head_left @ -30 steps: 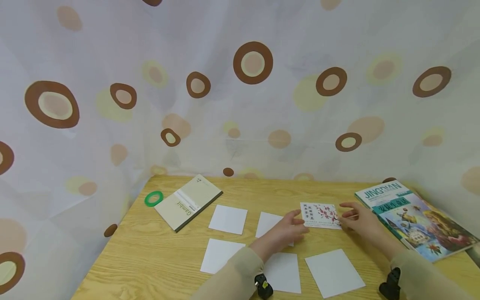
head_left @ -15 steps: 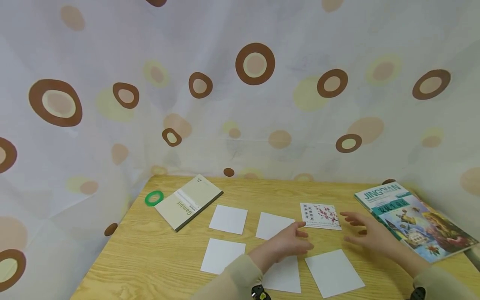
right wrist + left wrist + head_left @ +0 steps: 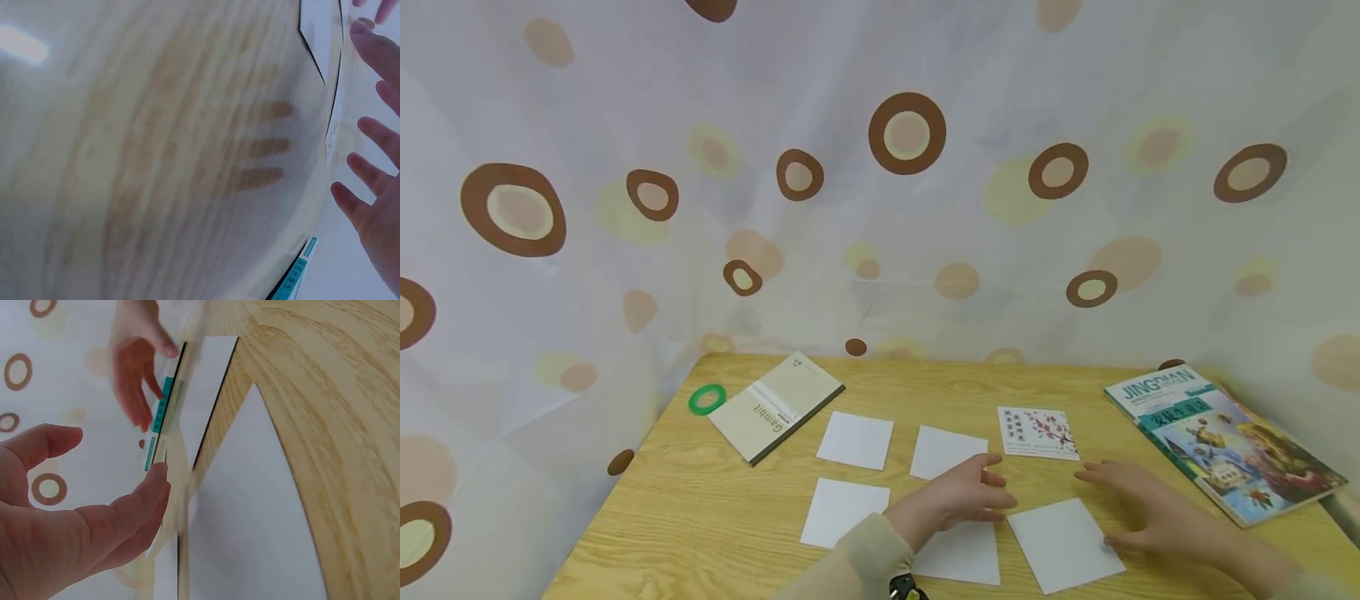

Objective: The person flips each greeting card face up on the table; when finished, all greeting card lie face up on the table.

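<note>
My left hand hovers over the lower middle white card, fingers loosely spread and holding nothing. To its right, my right hand is held over the table with fingers extended, thumb tip overlapping the edge of the tilted white card in the head view. Beyond both hands lies a card with red blossoms and dark characters, face up. Other white cards lie to the left: an upper one, a lower one and one partly behind the left hand. In the right wrist view the fingers are spread apart.
A green tape roll sits at the back left beside a beige Gambit notebook. At the right lies a colourful magazine. A dotted curtain rises behind the wooden table.
My right hand has come away from the blossom card and moved nearer, toward the tilted white card. My left hand has drawn back slightly from the blossom card's left edge.
</note>
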### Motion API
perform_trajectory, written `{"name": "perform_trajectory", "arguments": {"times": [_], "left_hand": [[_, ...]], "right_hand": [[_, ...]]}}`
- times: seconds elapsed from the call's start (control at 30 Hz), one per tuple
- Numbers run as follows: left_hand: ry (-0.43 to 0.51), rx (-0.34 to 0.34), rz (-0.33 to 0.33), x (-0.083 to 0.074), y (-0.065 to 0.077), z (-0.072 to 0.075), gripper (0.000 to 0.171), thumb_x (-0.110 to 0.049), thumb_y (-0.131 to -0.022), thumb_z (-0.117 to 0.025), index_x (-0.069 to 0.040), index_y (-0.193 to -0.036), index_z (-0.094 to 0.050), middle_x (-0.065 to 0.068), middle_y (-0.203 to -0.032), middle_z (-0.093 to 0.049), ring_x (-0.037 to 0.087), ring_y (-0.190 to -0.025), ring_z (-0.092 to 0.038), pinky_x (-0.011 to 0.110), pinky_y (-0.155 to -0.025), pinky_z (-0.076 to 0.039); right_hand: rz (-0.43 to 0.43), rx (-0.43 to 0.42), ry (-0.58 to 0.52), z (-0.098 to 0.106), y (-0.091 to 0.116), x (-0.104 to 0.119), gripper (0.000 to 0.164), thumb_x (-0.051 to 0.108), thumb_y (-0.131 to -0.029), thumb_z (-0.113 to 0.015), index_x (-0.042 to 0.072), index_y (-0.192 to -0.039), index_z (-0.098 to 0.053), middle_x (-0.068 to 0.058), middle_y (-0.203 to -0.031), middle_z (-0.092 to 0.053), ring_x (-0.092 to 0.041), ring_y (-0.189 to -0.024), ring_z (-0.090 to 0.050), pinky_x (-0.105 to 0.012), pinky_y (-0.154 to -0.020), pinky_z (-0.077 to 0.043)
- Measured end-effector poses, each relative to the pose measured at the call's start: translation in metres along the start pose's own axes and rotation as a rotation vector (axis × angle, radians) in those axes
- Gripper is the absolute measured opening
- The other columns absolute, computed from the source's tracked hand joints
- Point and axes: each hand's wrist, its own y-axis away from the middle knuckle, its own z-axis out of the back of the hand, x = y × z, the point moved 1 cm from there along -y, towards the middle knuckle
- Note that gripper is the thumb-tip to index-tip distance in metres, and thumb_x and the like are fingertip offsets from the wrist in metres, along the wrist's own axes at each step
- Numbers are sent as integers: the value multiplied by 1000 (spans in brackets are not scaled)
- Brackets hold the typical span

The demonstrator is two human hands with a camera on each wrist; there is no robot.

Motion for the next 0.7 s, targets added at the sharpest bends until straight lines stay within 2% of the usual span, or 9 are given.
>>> {"name": "perform_trajectory", "arguments": {"times": [0.1,0.17,0.33,0.47,0.57,0.63,0.7], "left_hand": [[-4,0,12,-2,2,1,72,5,-83,-67,-4,-148,-39,16,-124,-56,23,-95,-66,39,-87,-59],[-3,0,20,-2,3,1,71,6,-83,-67,-4,-148,-40,16,-123,-56,23,-94,-66,40,-87,-59],[-14,13,37,0,2,-1,70,6,-84,-67,-3,-147,-40,16,-123,-56,23,-95,-65,41,-87,-59],[-27,15,40,1,2,0,69,5,-84,-68,-3,-146,-41,18,-125,-56,23,-96,-64,41,-87,-59],[-34,6,39,1,4,1,68,5,-84,-68,-3,-146,-42,18,-126,-56,23,-95,-65,41,-87,-59],[-39,7,40,0,6,2,68,5,-85,-68,-3,-146,-42,18,-126,-56,23,-95,-65,41,-87,-59],[-43,13,42,-1,7,2,67,5,-85,-68,-3,-146,-41,19,-126,-56,23,-95,-65,41,-87,-59]], "right_hand": [[21,51,-18,-2,6,5,72,39,-75,-85,19,-138,-57,-4,-139,-59,16,-136,-20,4,-104,-5],[-4,94,-35,-2,9,7,71,44,-77,-82,21,-139,-56,-2,-141,-57,20,-136,-14,5,-102,-4],[-74,141,17,-1,14,12,68,57,-79,-74,33,-139,-55,2,-143,-57,19,-136,-19,2,-101,-11],[-24,121,65,-4,14,17,64,57,-79,-74,36,-137,-56,3,-142,-58,18,-139,-17,-1,-101,-15],[19,114,110,-6,14,20,61,57,-80,-74,37,-136,-58,5,-142,-58,20,-140,-12,-7,-101,-29],[44,108,149,-6,15,22,60,57,-80,-74,38,-135,-59,6,-141,-59,19,-141,-11,-17,-94,-42],[42,124,161,-6,16,23,59,58,-80,-73,38,-135,-58,7,-141,-58,20,-141,-8,-25,-88,-50]]}}
